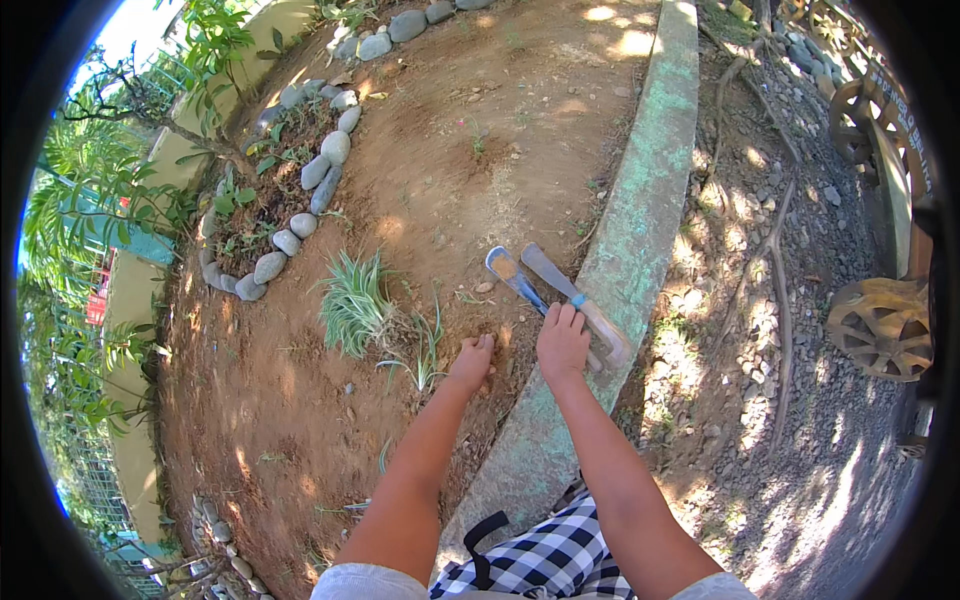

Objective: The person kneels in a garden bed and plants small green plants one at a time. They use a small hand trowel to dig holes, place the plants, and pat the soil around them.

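My left hand (473, 361) is low over the brown soil with its fingers curled; whether it pinches something small cannot be told. To its left a clump of spider plants (358, 304) lies on the soil with its roots showing, and a smaller green-and-white plant (424, 358) is between the clump and the hand. My right hand (562, 341) rests over the handle area of a metal garden trowel (510, 274) with soil on its blade; its grip is partly hidden. Beside it, a wide-bladed knife (551, 270) with a wooden handle lies across the concrete curb.
A mossy concrete curb (637, 202) runs beside the soil bed. Rounded stones (335, 148) ring a small planted patch at upper left. Right of the curb are gravel, exposed roots (780, 300) and a wooden wheel ornament (881, 328). A low wall (131, 307) borders the left side.
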